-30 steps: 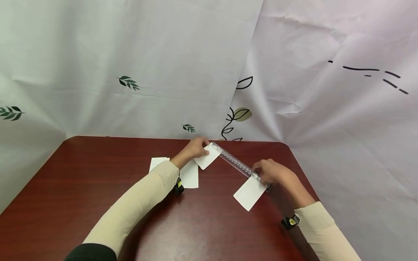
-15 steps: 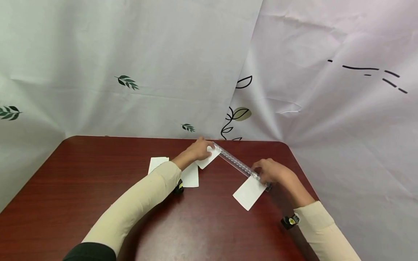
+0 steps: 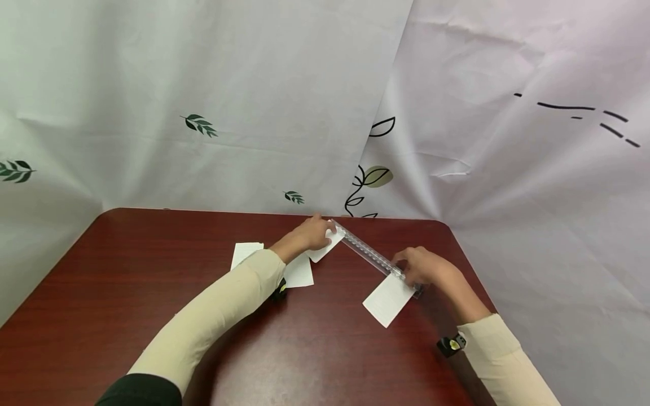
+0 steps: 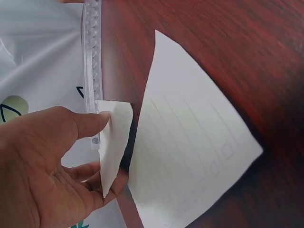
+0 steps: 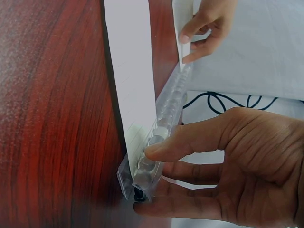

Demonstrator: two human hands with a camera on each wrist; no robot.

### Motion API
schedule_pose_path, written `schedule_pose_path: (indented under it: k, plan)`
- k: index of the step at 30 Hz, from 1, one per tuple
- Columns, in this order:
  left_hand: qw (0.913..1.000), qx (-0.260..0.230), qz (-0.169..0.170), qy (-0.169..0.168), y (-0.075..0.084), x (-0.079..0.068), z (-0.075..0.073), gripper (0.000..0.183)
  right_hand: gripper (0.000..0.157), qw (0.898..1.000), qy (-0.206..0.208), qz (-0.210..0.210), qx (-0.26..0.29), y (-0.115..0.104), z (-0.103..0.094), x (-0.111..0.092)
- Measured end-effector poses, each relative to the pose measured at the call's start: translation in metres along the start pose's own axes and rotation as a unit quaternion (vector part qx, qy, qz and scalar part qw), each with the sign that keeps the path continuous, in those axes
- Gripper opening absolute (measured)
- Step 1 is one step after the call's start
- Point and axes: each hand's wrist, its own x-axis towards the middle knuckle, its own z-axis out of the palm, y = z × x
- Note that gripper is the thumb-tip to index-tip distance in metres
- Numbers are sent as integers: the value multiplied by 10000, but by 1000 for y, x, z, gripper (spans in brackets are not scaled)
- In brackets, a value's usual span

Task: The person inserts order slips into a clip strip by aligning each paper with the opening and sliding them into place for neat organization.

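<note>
A clear plastic ticket rail (image 3: 368, 254), lined with round marbles, lies slantwise near the table's back right. My left hand (image 3: 311, 232) is at its far end, pinching a white paper slip (image 4: 114, 137) between thumb and fingers; the slip's edge meets the rail. The near end is gripped by my right hand (image 3: 421, 266), thumb (image 5: 164, 148) on the front and other fingers behind. Another white slip (image 3: 388, 300) hangs from the rail beside that thumb. Beneath my left wrist lies a loose sheet (image 3: 299, 273), printed with lines and small boxes in the left wrist view.
More white paper (image 3: 246, 251) sticks out left of my left forearm. The dark red table (image 3: 152, 270) ends just behind the rail, where a white leaf-patterned cloth (image 3: 244, 101) hangs.
My left hand has slid a little to the right, closer to the rail, covering more of its slip. The loose sheet under the wrist has shifted slightly. My right hand stays put.
</note>
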Motion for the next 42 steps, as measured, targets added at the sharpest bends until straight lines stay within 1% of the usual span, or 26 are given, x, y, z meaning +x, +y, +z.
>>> schedule_pose_path:
  k: [3, 7, 12, 19, 23, 26, 31, 34, 37, 39, 42]
  plan:
    - [10000, -17, -28, -16, 2, 0, -1, 38, 71, 10000, -10, 75, 34, -2, -1, 0]
    - [10000, -29, -89, 32, 3, 3, -2, 38, 70, 10000, -4, -7, -37, -2, -3, -1]
    - [9999, 98, -92, 85, 6, 3, -3, 38, 71, 10000, -39, 24, 21, -3, -5, 0]
    - [9996, -213, -149, -88, 16, 2, 0, 39, 73, 10000, -56, 6, 58, -2, -5, 0]
    - [9995, -220, -167, -118, 20, 5, 3, 40, 72, 10000, -42, -18, -7, -2, -5, 0]
    - [9997, -95, -170, -114, 19, 12, 8, 41, 73, 10000, -48, 5, -34, -2, -4, 2]
    - [9994, -208, -223, -178, 9, 30, 22, 44, 73, 10000, -64, -21, -36, 0, -3, 2]
    - [9992, -315, -206, -152, 5, 37, 29, 45, 72, 10000, -75, -23, 7, 1, -2, 2]
    - [9992, -309, -212, -104, 9, 35, 30, 45, 71, 9999, -85, -30, 49, 2, -2, 1]
    - [9995, -190, -236, -71, 17, 28, 27, 43, 70, 9999, -92, -20, 99, 3, -1, 1]
    - [9996, -52, -261, -63, 31, 13, 21, 42, 71, 9998, -101, -32, 145, 3, 0, 2]
